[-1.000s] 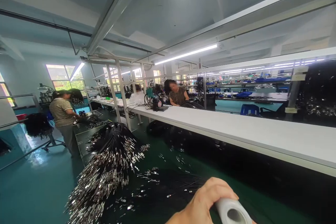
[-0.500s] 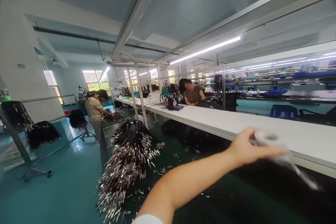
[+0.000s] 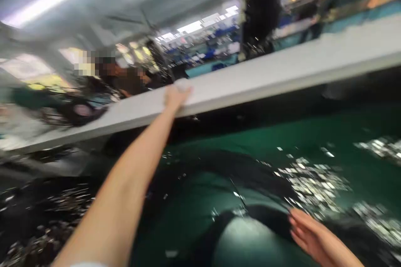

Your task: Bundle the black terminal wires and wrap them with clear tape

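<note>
Left arm (image 3: 125, 187): we hold it stretched long, rising from the lower left toward upper centre, slightly bent.
Left hand (image 3: 176, 95): ours is at the far end, a finger pointing right; blur hides its grip.
Right forearm (image 3: 343, 254): we show only a short length, entering from the lower right.
Right hand (image 3: 310, 233): ours points up and left, low down, fingers close together, partly curled.

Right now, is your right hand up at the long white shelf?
No, the right hand is low over the green surface, while the left hand is up at the white shelf.
</note>
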Action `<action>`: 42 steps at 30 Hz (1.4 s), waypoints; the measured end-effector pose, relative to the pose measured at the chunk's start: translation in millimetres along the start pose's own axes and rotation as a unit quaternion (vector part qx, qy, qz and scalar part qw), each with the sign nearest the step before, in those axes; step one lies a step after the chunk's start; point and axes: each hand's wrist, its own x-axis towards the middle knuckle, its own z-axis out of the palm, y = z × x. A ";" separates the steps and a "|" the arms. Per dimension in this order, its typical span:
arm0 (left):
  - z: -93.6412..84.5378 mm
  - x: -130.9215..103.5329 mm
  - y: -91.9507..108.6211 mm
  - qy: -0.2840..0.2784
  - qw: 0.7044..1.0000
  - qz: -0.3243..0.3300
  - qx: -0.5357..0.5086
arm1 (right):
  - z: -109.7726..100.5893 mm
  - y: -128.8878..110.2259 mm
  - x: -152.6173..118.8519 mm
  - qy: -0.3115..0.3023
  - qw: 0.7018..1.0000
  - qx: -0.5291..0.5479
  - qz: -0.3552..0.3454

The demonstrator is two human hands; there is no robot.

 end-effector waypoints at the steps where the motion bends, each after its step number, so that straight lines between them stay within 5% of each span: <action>1: 8.1 -9.3 -8.6 0.088 0.994 0.068 0.007 | -9.3 12.6 0.0 -0.007 0.999 0.040 0.029; 3: 31.5 -52.3 -37.3 0.190 0.960 0.198 -0.055 | -29.0 36.8 -3.2 0.039 0.997 0.059 0.042; 4: 46.0 -86.5 -55.8 0.141 0.960 0.227 -0.080 | -38.0 47.8 -6.1 0.063 0.996 0.043 0.041; 6: 81.3 -170.6 -94.2 -0.076 0.965 0.234 -0.090 | -50.9 66.0 -11.1 0.108 0.993 -0.039 0.017; 8: 125.1 -253.5 -125.4 -0.326 0.920 0.210 -0.053 | -53.5 77.2 -10.4 0.126 0.977 -0.163 -0.062; 10: 170.2 -312.1 -142.3 -0.406 0.902 0.142 0.040 | -43.4 80.6 -1.3 0.108 0.930 -0.300 -0.182; 12: 205.9 -338.0 -145.0 -0.400 0.904 0.099 0.118 | -22.0 78.0 15.0 0.064 0.860 -0.424 -0.277; 15: 228.6 -333.3 -136.4 -0.405 0.890 0.110 0.177 | 17.4 70.8 42.1 0.003 0.760 -0.575 -0.304; 18: 221.3 -317.2 -129.4 -0.475 0.847 0.175 0.161 | 42.6 63.3 57.2 -0.018 0.688 -0.669 -0.279; 20: 208.7 -313.9 -126.1 -0.503 0.830 0.200 0.138 | 45.4 55.2 55.6 -0.032 0.668 -0.690 -0.277; 24: 173.2 -317.8 -121.2 -0.549 0.811 0.195 0.053 | 28.8 29.4 25.0 -0.083 0.648 -0.688 -0.316; 27: 139.2 -317.6 -133.0 -0.625 0.761 0.159 -0.069 | 13.0 13.8 -12.0 -0.109 0.623 -0.685 -0.362; 31: 94.0 -328.6 -177.4 -0.761 0.614 0.001 -0.211 | -1.2 9.5 -56.3 -0.088 0.658 -0.647 -0.374; 33: 76.8 -343.6 -199.7 -0.776 0.576 -0.049 -0.252 | -3.6 9.8 -71.0 -0.061 0.689 -0.634 -0.346; 38: 64.6 -388.7 -230.2 -0.715 0.641 -0.063 -0.273 | 9.7 1.8 -95.2 -0.028 0.737 -0.620 -0.266; 42: 53.5 -418.4 -231.6 -0.678 0.681 -0.089 -0.261 | 24.1 -21.5 -115.3 -0.031 0.773 -0.601 -0.198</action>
